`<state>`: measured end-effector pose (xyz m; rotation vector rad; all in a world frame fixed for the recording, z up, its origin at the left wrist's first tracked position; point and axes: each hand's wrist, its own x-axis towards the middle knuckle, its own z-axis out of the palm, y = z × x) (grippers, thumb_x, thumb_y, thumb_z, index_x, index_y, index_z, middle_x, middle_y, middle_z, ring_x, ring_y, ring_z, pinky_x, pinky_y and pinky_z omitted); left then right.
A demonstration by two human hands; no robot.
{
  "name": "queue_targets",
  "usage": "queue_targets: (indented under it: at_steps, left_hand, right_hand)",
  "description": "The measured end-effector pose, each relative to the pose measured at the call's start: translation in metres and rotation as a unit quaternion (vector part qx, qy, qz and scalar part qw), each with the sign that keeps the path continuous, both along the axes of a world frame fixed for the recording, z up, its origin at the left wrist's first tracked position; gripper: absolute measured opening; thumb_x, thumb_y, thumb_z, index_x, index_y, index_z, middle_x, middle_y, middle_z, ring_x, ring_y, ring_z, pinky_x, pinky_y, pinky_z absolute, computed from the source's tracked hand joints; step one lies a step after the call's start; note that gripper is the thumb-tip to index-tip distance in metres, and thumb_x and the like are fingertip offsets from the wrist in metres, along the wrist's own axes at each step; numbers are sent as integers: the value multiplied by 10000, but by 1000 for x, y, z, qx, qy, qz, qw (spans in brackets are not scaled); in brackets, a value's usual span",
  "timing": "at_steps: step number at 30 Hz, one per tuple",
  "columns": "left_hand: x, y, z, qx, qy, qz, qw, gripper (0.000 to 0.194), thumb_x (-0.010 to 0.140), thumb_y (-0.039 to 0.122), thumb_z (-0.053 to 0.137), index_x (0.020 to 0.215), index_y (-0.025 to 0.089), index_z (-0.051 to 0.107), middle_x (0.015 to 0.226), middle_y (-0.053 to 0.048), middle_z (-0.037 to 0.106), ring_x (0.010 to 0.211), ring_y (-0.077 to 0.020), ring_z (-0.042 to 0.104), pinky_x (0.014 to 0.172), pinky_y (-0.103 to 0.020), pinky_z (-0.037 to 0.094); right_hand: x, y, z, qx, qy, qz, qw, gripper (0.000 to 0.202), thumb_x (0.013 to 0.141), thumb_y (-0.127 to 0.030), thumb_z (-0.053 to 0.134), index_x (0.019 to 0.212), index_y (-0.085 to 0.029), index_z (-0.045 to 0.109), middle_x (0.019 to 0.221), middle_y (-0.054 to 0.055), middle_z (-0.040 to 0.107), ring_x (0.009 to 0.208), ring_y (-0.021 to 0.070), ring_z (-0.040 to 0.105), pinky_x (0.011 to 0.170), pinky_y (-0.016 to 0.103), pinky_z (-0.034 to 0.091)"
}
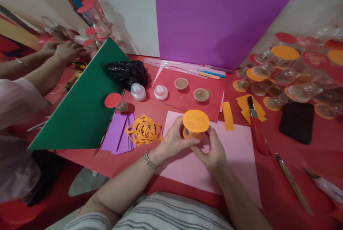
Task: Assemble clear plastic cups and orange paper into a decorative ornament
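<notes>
Between my hands is a small plastic hourglass with an orange paper disc (196, 121) on top, upright above a pink sheet (238, 158). My left hand (174, 138) wraps its left side, fingers closed around it. From the right, my right hand (213, 149) grips it with thumb and fingers. The lower part is mostly hidden by my fingers. To the left lie cut-out orange paper (146, 130) and purple paper strips (118, 133). An orange strip (228, 115) lies to the right. Beyond are two small cups of sand (181, 84) and two clear plastic domes (160, 92).
A green board (88, 104) stands on the left; a co-worker's hands (64, 49) are behind it. Also on the table are a black plastic bag (127, 72), a red-handled knife (258, 130), a wooden-handled tool (293, 183), a black phone (297, 122) and several stacked hourglasses (286, 76).
</notes>
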<state>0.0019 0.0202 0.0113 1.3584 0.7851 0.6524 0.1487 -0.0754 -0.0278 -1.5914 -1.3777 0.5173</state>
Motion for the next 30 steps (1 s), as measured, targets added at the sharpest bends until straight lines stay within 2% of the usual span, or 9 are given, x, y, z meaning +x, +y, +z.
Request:
queue_targets:
  at_steps: [7, 10, 12, 15, 20, 25, 27, 30]
  left_hand:
    - [-2, -1, 0, -28, -31, -12, 999, 613, 756, 481, 844, 1265, 219, 625, 1209, -104, 675, 1224, -316, 591, 1044, -469, 503]
    - [-2, 1, 5, 14, -45, -27, 999, 569, 763, 437, 839, 1256, 234, 640, 1315, -116, 636, 1304, -327, 554, 1094, -479, 474]
    - [-3, 2, 8, 54, -45, -49, 996, 507, 769, 376, 839, 1226, 247, 662, 1345, -118, 624, 1381, -333, 495, 1145, -492, 428]
    - [-5, 3, 11, 80, -43, -85, 992, 458, 786, 333, 828, 1211, 268, 672, 1359, -126, 614, 1442, -340, 434, 1159, -511, 408]
    - [-7, 4, 4, 81, -86, -110, 987, 473, 795, 396, 827, 1225, 277, 670, 1474, -136, 514, 1510, -351, 334, 1144, -505, 427]
    - [-4, 3, -6, 65, -116, -129, 983, 436, 837, 366, 796, 1246, 297, 663, 1481, -123, 495, 1526, -349, 317, 1155, -511, 422]
    - [-3, 3, -9, 70, -136, -133, 979, 419, 857, 352, 778, 1254, 306, 655, 1478, -112, 495, 1539, -341, 293, 1158, -501, 419]
    - [-4, 5, -10, 98, -132, -136, 977, 407, 874, 355, 759, 1262, 309, 644, 1490, -107, 490, 1516, -331, 332, 1156, -496, 422]
  right_hand:
    - [0, 1, 4, 33, -5, -8, 999, 614, 874, -427, 715, 1412, -249, 479, 1284, 135, 647, 1163, 311, 647, 970, 514, 565]
    - [2, 1, 4, 48, 20, -6, 999, 690, 857, -423, 736, 1461, -255, 449, 1384, 144, 602, 1256, 327, 607, 1031, 533, 535]
    - [3, -1, 3, 32, 44, -2, 999, 739, 844, -432, 746, 1491, -260, 433, 1421, 143, 587, 1291, 336, 590, 1043, 527, 533]
    - [3, -5, 0, 9, 56, -11, 998, 702, 862, -413, 724, 1494, -274, 451, 1401, 128, 615, 1263, 325, 618, 1026, 501, 551]
    - [-3, -5, 3, 69, -14, -47, 996, 558, 909, -352, 668, 1444, -291, 519, 1278, 105, 687, 1135, 297, 685, 952, 491, 583]
    - [-6, 0, 13, 124, -70, -49, 989, 522, 926, -282, 633, 1432, -258, 507, 1144, 107, 710, 1045, 271, 707, 868, 453, 614]
    - [-6, 1, 16, 137, -78, -43, 987, 522, 931, -268, 627, 1437, -259, 497, 1127, 102, 706, 1036, 262, 703, 865, 440, 617]
    - [-6, 0, 17, 139, -90, -42, 985, 531, 937, -280, 624, 1448, -268, 482, 1111, 99, 704, 1011, 262, 704, 842, 434, 617]
